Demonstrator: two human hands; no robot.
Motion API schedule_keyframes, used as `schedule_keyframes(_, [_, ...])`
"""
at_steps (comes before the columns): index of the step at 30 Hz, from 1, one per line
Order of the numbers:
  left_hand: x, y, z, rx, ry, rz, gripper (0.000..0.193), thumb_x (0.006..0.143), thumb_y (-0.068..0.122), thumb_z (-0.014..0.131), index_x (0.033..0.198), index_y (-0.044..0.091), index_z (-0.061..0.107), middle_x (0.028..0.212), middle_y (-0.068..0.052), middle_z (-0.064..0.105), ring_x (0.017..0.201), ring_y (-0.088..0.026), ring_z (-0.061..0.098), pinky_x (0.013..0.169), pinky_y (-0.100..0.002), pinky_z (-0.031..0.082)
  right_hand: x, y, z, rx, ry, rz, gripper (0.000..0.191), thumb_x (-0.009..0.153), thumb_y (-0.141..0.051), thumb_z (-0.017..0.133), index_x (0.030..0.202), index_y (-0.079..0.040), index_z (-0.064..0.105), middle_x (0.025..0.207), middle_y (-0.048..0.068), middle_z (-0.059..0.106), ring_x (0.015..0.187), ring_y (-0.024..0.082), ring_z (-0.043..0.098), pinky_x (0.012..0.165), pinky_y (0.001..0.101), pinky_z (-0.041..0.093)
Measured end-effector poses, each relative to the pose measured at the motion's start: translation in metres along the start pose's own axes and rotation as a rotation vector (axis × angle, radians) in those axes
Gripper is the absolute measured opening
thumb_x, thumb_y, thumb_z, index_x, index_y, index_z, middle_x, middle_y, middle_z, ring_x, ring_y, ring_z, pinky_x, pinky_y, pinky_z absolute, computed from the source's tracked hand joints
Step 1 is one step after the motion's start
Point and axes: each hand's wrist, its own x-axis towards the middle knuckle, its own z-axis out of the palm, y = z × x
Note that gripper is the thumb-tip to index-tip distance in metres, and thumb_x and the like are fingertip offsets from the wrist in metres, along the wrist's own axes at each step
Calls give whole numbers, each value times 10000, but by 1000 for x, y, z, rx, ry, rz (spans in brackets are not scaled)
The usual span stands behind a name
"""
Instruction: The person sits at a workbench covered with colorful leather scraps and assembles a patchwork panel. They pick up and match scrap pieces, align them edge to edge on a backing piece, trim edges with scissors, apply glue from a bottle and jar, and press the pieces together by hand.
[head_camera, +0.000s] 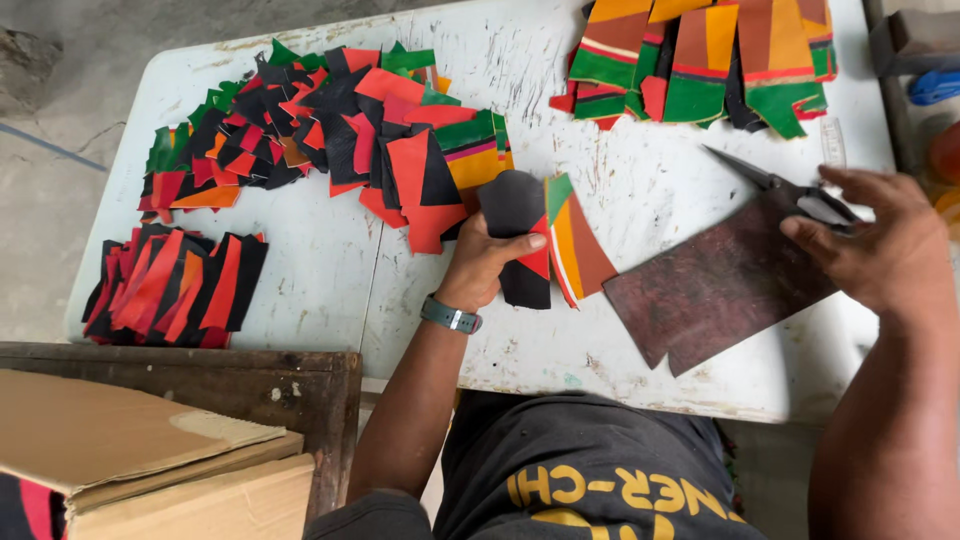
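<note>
The white table (330, 270) is the largest thing here, scuffed, its near edge running just above the person's lap and its left edge rounded off over the concrete floor. Bare tabletop lies open left of the left fingers, between them and the stacked strips, and again beyond the right fingers. Below the table's left corner sits one cardboard box (150, 450), flaps closed, contents unseen.

Three piles of cut pieces rest on the table: a wide scatter of red, black and green pieces (310, 120) beyond the left fingers, a green-and-orange heap (700, 60) past the right fingers, and a neat stack of red-and-black strips (175, 285) well to the left.

One dark brown sheet (720, 285) lies flat between the hands, under the right fingertips.

The left hand (485, 265) grips one black piece (515, 220), thumb pressed across it, touching a striped piece (575, 245). The right hand (885, 245) is closed through the handles of one pair of scissors (790, 190), blades pointing away-left.
</note>
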Motion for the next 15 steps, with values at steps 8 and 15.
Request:
schedule_keyframes(8, [-6, 25, 24, -38, -89, -2, 555, 836, 5, 816, 1350, 28, 607, 1269, -23, 657, 1178, -131, 611, 1050, -322, 503, 9, -60, 74, 586, -333, -94, 1121, 737, -301, 900, 1641, -88, 271, 1553, 208, 486, 1409, 342, 500, 1073, 456, 483])
schedule_keyframes(15, [-23, 65, 47, -107, -175, 40, 526, 844, 47, 836, 1314, 46, 601, 1220, -24, 655, 1135, -127, 617, 1019, -327, 513, 16, -96, 126, 1238, -943, 249, 1107, 723, -219, 861, 1637, -116, 244, 1419, 278, 493, 1213, 361, 572, 982, 455, 537])
